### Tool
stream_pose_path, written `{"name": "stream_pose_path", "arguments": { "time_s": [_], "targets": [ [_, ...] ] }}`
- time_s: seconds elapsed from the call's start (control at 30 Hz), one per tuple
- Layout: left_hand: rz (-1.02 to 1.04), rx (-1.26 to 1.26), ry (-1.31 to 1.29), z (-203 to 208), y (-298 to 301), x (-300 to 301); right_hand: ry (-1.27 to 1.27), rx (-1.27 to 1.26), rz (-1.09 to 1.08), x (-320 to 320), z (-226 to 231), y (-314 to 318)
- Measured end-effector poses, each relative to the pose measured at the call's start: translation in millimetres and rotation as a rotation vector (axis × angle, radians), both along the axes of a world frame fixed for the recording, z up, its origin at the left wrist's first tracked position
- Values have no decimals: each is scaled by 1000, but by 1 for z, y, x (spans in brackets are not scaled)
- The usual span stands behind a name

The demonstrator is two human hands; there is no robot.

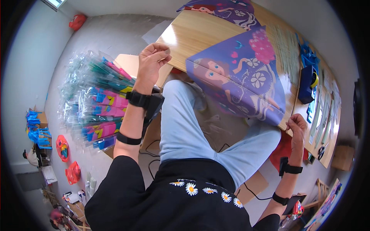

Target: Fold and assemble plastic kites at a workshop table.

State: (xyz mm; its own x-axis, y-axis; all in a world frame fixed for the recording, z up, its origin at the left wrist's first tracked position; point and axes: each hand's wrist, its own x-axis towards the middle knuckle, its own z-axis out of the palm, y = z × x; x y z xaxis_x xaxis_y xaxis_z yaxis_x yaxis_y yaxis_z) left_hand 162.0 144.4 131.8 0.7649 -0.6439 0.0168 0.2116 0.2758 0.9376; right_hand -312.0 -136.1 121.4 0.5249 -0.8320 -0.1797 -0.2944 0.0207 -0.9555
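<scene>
We look down past our knees in pale blue denim jeans at a glossy light-wood desk. A large purple kite-shaped sheet of thin, shiny material, printed with a cartoon princess, lies partly on the desk and spills over its near edge into the space above our knees. Its long axis slants from a corner at the upper left to its lower right end near our right hand; a straight line, crease or seam we cannot tell, runs the same way. The printed head points left, the patterned skirt right. Another corner points toward the desk's far edge.

Our left hand is raised near the desk's left corner, apart from the sheet, its fingers curled in toward the thumb. Our right hand is at the sheet's lower right end, thumb and fingertips drawn together. We cannot tell whether either pinches anything thin.

A second purple printed sheet lies at the desk's far edge. Right of the first sheet are pale, thin rods, then a dark blue tape dispenser with a yellow roll. Black-handled scissors rest near the desk's right end.
</scene>
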Motion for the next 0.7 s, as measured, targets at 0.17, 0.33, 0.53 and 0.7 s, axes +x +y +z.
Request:
{"name": "stream_pose_path", "arguments": {
  "time_s": [0.17,0.33,0.53,0.7],
  "targets": [
    [10,165,-74,-34,-26,22,35,42,-2,13,-12,-14],
    [95,337,-124,-63,-42,31,129,82,-6,23,-18,-18],
    [81,437,-192,-76,-57,41,156,83,-3,28,-21,-22],
    [70,526,-263,-83,-65,49,166,91,11,30,-21,-25]
  ]
}}
